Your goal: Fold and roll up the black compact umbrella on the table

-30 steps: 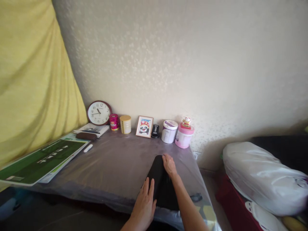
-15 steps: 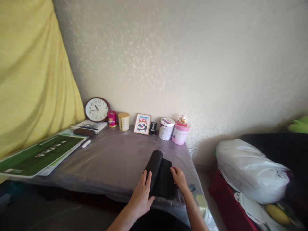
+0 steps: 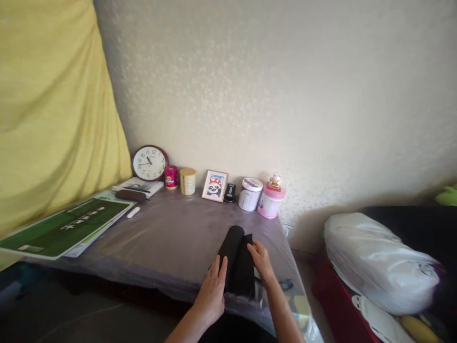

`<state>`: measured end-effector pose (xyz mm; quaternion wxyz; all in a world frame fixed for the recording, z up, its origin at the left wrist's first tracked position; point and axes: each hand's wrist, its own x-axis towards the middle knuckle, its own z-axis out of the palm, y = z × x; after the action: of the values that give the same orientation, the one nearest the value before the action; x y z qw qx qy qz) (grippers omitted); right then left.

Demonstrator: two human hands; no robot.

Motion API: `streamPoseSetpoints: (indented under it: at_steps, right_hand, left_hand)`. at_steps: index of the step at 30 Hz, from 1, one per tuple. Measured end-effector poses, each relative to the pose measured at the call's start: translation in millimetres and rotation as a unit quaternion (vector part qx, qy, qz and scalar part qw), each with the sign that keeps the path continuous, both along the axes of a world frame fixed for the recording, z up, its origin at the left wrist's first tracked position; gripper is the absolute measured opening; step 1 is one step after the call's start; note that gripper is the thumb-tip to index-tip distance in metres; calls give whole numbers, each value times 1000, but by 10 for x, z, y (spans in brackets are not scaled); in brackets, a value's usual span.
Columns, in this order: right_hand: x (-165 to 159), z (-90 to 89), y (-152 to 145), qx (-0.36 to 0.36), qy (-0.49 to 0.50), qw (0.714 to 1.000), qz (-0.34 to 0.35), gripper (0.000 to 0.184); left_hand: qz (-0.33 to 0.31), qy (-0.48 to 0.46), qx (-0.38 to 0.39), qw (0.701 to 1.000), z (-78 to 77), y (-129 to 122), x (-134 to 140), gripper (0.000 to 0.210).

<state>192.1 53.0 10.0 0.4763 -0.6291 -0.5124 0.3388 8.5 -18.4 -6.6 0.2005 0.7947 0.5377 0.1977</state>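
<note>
A black sheet, fabric-like and partly rolled (image 3: 232, 247), lies near the front right of the covered table. It has a thick rounded roll on its left and a narrower loose flap on its right. My left hand (image 3: 213, 288) rests along the left side of the roll, its fingers stretched out and lying against it. With thumb and fingers, my right hand (image 3: 261, 259) pinches the upper right edge of the flap, which stands raised. The underside of the sheet is hidden.
Along the wall stand a clock (image 3: 150, 163), a pink tin (image 3: 171, 177), a yellow-lidded can (image 3: 187, 182), a panda picture (image 3: 214, 186) and two tubs (image 3: 250, 195). Green boards (image 3: 71, 226) lie left. A white plastic bag (image 3: 378, 259) sits beyond the table's right edge.
The right hand has lifted the flap and brought it left toward the roll, so it looks narrower. The left hand stays on the roll. The view has shifted slightly.
</note>
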Motion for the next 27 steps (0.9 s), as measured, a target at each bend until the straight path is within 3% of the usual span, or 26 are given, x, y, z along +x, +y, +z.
streamPoseSetpoints:
  at_steps: [3,7,13,19,27]
  right_hand:
    - [-196,103,65,12,56,998,17,44]
    - [-444,108,187,-2,73,997,21,44]
    - [-601,20,303,-46,12,999,23,40]
    - [-629,-35,319,-26,-58,996,61,30]
    - [-667,111,226,-13,-137,982,126,16]
  left_hand:
    - [1,12,-5,1000,6,7,7,91]
    - [-3,41,-1,999,9,32,16,90]
    - [10,47,-5,999,-10,51,5,79]
    - [7,20,17,1000,33,33,2,87]
    - [16,-21,-9,1000,-2,-42,-104,90]
